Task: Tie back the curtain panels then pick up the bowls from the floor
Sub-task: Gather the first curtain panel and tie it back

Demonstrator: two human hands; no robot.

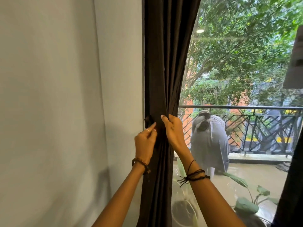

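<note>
Dark brown cloth fills the middle of my view: one curtain panel [164,63], bunched into a narrow column beside the pale wall [65,95] and hanging down past my arms. Both hands are up on it. My right hand [173,130] has its fingers curled round the gathered folds from the window side, squeezing them tight. My left hand [145,143] sits on the wall side of the bunch, thumb and forefinger pinching something small and dark against the cloth; I can't tell whether it's a tie or a hook. One ring on that hand, one beaded bracelet [141,164] on that wrist, and several thin dark cords [195,175] on the right wrist.

A second dark panel [290,185] edges in at the far right. Between the two, the window shows one balcony railing [246,128], green trees, and one person in grey [211,145] bending over outside. Two potted plants stand low by the glass. No bowls in view.
</note>
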